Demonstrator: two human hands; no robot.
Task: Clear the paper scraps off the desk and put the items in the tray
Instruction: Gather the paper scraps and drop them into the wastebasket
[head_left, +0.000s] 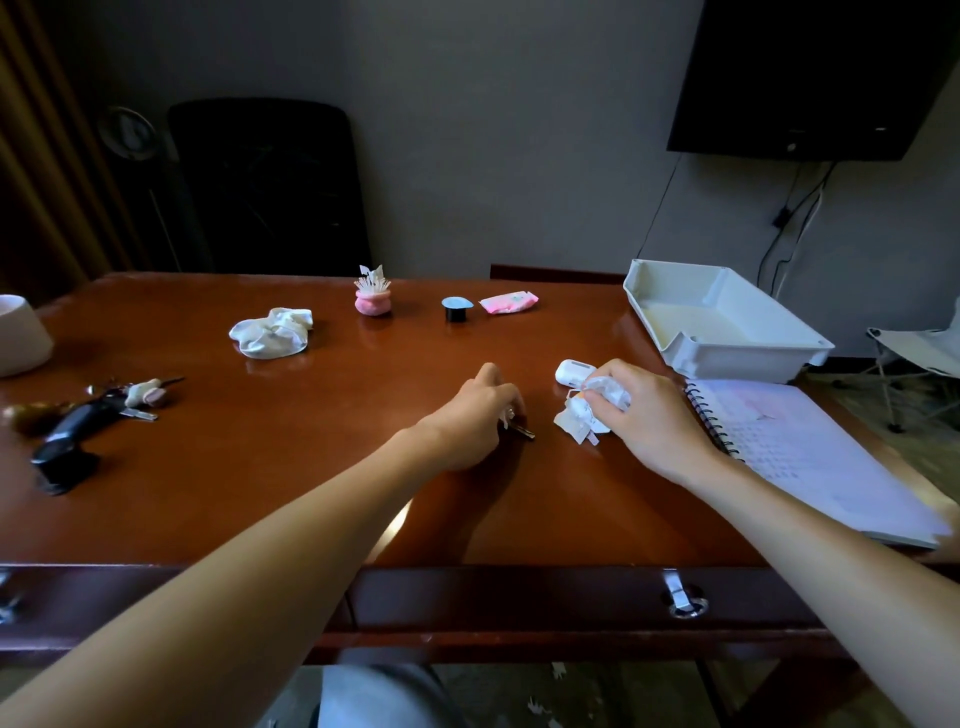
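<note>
The glossy reddish-brown wooden desk (311, 467) lay mostly bare along its near edge, leaving open room in front of both arms. The left hand (470, 421) rested mid-desk, fingers curled and pinching a small dark metal piece (522, 430) against the surface. The right hand (644, 415) was closed around crumpled white paper scraps (587, 410), just beside a white earbud case (571, 371). The empty white plastic tray (727, 358) sat tilted at the far right corner, touching a spiral-bound notebook (810, 452) along the right edge. Farther back stood a pink toothpick pot (373, 301), a small black cup (456, 308) and a pink packet (508, 302). A crumpled white cloth (272, 332) lay to the left; keys (130, 400) were near the left edge.
</note>
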